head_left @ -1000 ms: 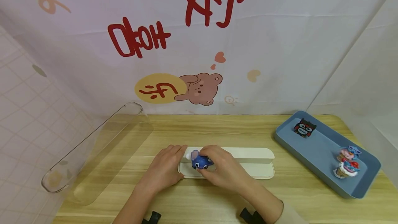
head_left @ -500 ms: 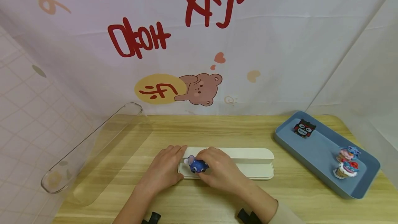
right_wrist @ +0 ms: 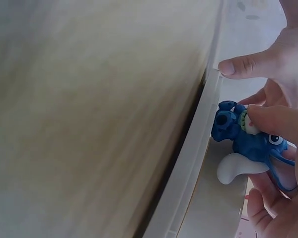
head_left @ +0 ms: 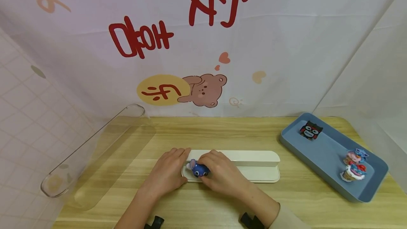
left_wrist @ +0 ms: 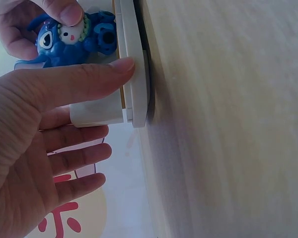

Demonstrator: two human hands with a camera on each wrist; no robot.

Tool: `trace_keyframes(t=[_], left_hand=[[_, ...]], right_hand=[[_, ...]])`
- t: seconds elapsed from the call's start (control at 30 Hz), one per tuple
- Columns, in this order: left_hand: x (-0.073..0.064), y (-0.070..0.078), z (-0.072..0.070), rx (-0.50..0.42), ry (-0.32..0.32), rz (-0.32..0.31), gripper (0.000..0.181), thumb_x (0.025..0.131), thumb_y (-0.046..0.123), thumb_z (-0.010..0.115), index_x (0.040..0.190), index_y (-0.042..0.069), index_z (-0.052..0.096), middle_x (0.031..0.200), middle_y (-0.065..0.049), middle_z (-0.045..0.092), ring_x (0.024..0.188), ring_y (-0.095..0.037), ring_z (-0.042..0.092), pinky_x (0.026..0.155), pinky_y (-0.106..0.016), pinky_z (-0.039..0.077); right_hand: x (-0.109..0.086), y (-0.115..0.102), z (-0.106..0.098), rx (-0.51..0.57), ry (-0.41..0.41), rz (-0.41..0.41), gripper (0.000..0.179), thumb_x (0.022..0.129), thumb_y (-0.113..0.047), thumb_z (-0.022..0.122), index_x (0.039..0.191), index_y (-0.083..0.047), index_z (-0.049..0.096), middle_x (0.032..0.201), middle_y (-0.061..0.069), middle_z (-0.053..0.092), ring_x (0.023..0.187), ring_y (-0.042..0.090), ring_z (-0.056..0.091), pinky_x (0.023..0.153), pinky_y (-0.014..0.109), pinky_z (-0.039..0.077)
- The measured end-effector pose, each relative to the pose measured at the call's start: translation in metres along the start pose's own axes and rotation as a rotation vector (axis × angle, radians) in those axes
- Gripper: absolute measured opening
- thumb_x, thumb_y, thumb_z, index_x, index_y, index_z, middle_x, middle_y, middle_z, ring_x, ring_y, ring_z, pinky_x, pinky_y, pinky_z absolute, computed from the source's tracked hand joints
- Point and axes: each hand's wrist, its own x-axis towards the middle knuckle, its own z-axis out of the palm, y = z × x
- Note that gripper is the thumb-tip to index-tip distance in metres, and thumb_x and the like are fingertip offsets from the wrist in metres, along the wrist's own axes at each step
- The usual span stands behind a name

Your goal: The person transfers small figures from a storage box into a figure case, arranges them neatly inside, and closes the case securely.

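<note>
My right hand (head_left: 222, 172) pinches a blue big-eared toy figurine (head_left: 199, 169) between thumb and fingers. In the right wrist view the figurine (right_wrist: 251, 141) shows a white piece at its side and green trim round its chest; its feet are right at the lower step of the white two-step display base (head_left: 260, 174). At the base's left end, my left hand (head_left: 168, 169) spans front to back. In the left wrist view its thumb presses the front rim of the base (left_wrist: 134, 94), one finger lies behind the raised step, and the other fingers are spread.
A blue tray (head_left: 327, 158) at the right holds an owl figure (head_left: 311, 130) and two colourful figurines (head_left: 353, 167). At the left, a long clear cover (head_left: 95, 158) stands on the wooden table (head_left: 222, 133). A printed white curtain (head_left: 279, 45) hangs behind.
My right hand has moved the blue figurine a little left and down, toward the left end of the base's lower step. My left hand has stayed at the base's end.
</note>
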Motion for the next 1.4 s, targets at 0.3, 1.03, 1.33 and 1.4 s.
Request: trace_keyframes(t=[0.3, 1.03, 1.33, 1.4], left_hand=[[0.001, 0.0, -0.001, 0.011, -0.011, -0.004, 0.095, 0.065, 0.019, 0.102, 0.146, -0.003, 0.057, 0.133, -0.013, 0.066, 0.122, -0.03, 0.06, 0.105, -0.05, 0.051], [0.001, 0.001, -0.001, 0.007, -0.018, -0.006, 0.095, 0.066, 0.018, 0.101, 0.146, -0.004, 0.056, 0.133, -0.014, 0.065, 0.122, -0.03, 0.06, 0.105, -0.051, 0.05], [0.0, 0.001, -0.002, 0.001, -0.023, -0.012, 0.096, 0.066, 0.017, 0.101, 0.147, -0.004, 0.055, 0.134, -0.014, 0.065, 0.123, -0.03, 0.059, 0.107, -0.051, 0.049], [0.0, 0.001, -0.002, 0.002, -0.025, -0.015, 0.096, 0.065, 0.017, 0.101, 0.147, -0.005, 0.055, 0.133, -0.014, 0.065, 0.124, -0.031, 0.059, 0.107, -0.051, 0.049]], right_hand=[[0.002, -0.003, -0.002, -0.007, -0.025, 0.028, 0.04, 0.079, -0.02, 0.092, 0.111, -0.008, 0.072, 0.113, 0.0, 0.069, 0.106, 0.015, 0.062, 0.097, 0.035, 0.054], [0.005, -0.005, -0.006, -0.022, -0.095, 0.075, 0.042, 0.08, -0.024, 0.093, 0.115, -0.013, 0.073, 0.115, -0.003, 0.069, 0.106, 0.014, 0.061, 0.089, 0.034, 0.053], [0.003, -0.008, -0.028, -0.01, -0.088, 0.063, 0.053, 0.08, -0.033, 0.093, 0.123, -0.014, 0.07, 0.124, -0.004, 0.065, 0.115, 0.014, 0.059, 0.094, 0.039, 0.052], [0.003, -0.007, -0.036, -0.016, -0.054, 0.034, 0.053, 0.079, -0.032, 0.094, 0.123, -0.013, 0.07, 0.125, -0.002, 0.065, 0.115, 0.016, 0.06, 0.093, 0.038, 0.052]])
